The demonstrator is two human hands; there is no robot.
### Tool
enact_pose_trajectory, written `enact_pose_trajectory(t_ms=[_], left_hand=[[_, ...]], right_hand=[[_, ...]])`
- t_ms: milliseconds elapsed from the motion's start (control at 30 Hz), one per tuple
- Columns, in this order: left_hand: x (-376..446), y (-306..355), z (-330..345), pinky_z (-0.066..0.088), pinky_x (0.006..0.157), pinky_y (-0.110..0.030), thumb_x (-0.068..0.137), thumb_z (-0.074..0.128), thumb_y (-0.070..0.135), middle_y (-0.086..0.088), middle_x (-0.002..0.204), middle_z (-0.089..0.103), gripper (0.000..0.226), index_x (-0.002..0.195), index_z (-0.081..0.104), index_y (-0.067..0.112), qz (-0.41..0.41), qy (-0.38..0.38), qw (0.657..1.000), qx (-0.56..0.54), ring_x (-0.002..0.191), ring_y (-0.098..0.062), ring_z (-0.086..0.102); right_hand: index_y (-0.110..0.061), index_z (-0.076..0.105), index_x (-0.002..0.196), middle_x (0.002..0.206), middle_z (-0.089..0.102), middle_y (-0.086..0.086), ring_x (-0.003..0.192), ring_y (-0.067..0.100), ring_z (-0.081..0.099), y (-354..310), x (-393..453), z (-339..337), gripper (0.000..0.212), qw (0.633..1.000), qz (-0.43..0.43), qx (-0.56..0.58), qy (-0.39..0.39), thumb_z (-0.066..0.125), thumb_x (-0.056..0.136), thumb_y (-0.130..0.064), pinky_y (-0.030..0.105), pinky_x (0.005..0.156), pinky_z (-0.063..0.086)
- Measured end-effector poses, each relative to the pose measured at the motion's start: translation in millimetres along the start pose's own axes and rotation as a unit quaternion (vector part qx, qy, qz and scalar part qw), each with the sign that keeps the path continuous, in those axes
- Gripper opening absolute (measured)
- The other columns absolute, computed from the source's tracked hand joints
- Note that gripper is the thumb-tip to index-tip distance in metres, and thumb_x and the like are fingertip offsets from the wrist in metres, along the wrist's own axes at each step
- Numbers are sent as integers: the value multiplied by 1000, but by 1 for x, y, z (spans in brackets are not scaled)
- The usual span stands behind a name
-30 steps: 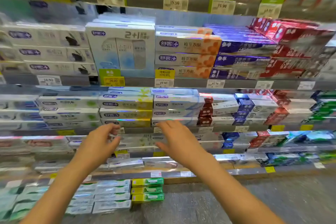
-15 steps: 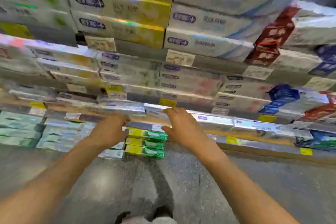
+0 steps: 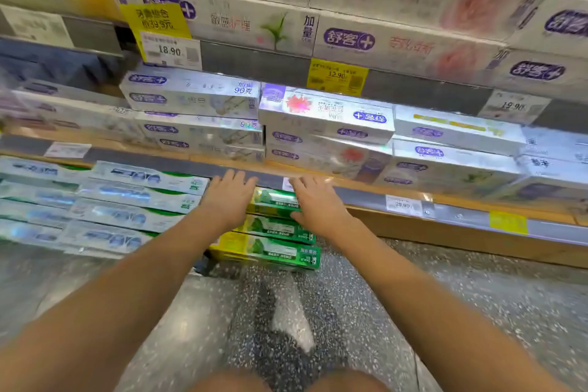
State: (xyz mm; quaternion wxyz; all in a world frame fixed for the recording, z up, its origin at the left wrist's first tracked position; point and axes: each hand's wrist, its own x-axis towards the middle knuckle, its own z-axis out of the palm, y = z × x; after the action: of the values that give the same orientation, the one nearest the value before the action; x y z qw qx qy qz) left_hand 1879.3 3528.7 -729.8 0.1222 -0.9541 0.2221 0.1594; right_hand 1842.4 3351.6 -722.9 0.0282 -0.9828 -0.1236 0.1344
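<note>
Head view, looking down, near shelves [image 3: 461, 211]

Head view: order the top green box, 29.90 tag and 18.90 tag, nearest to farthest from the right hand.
1. top green box, just left of the right hand.
2. 29.90 tag, right, on the lower rail.
3. 18.90 tag, upper left.
</note>
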Motion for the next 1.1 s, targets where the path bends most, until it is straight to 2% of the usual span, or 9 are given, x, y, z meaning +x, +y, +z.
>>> enact_pose_trajectory(t_ms=[300, 433, 533, 667, 767, 867, 933, 1000, 1100], left_hand=[[30, 13, 16, 34, 98, -38, 91, 55, 12, -11, 133, 41, 42, 128, 38, 10, 21, 9, 1000, 11, 124, -30, 35], [2, 14, -3, 37, 86, -31, 90, 55, 20, -6, 124, 42, 37, 122, 38, 12, 50, 89, 994, -31, 114, -24, 42], [-32, 19, -2, 35, 83, -29, 88, 58, 32, -2, 121, 42, 42, 122, 39, 16, 92, 139, 984, -55, 111, -22, 44], [-67, 29, 34, 35, 92, -33, 85, 60, 40, -1, 123, 41, 47, 122, 42, 18, 118, 40, 989, -75, 117, -22, 39], [-70, 33, 64, 38, 95, -41, 76, 70, 45, -8, 131, 40, 58, 120, 50, 13, 134, 26, 988, -74, 125, -33, 40], [-62, 32, 81, 21, 112, -45, 83, 62, 45, -8, 153, 10, 64, 133, 36, 16, 108, -24, 994, -24, 143, -29, 10], [-54, 33, 84, 16, 114, -46, 83, 62, 46, -9, 155, 5, 66, 135, 33, 18, 101, -24, 995, -12, 144, -28, 6], [-52, 31, 88, 24, 109, -49, 75, 68, 49, -14, 151, 18, 68, 130, 40, 21, 118, -4, 993, -7, 140, -34, 20], [-53, 25, 92, 52, 74, -47, 32, 85, 55, -19, 111, 60, 73, 93, 61, 21, 134, 27, 990, 21, 100, -36, 61]], right_hand=[[-8, 39, 131, 129, 42, 12, 118, 28, 39, 10, 22, 42, 52, 1000, -6, 4, 18, 62, 88, -28, 36, 94, 37], [-10, 44, 126, 121, 46, 8, 111, 25, 41, 14, -10, 21, 47, 993, -7, 28, 117, 63, 86, -26, 33, 91, 34], [-14, 44, 125, 119, 45, 3, 110, 22, 41, 13, -51, 12, 51, 993, -27, 47, 106, 64, 84, -36, 33, 91, 36], [-13, 46, 122, 120, 46, 2, 109, 19, 41, -2, -79, 45, 51, 995, -61, 68, 27, 65, 82, -39, 34, 94, 39], [-6, 55, 108, 113, 52, 12, 104, 29, 47, -10, -78, 78, 55, 997, -68, 44, 2, 73, 71, -43, 43, 87, 46], [-3, 53, 115, 127, 47, 18, 117, 36, 42, -12, -71, 96, 64, 998, -58, 36, 2, 73, 70, -43, 46, 96, 38], [-5, 47, 124, 134, 40, 18, 122, 36, 35, -15, -66, 102, 67, 998, -53, 28, 3, 69, 75, -44, 45, 100, 32], [-9, 45, 125, 131, 40, 17, 118, 35, 36, -17, -62, 105, 66, 999, -49, 7, 10, 66, 76, -47, 45, 97, 33], [-12, 45, 125, 117, 46, 16, 105, 33, 44, -19, -58, 108, 73, 998, -50, -17, 15, 70, 70, -53, 45, 85, 39]])
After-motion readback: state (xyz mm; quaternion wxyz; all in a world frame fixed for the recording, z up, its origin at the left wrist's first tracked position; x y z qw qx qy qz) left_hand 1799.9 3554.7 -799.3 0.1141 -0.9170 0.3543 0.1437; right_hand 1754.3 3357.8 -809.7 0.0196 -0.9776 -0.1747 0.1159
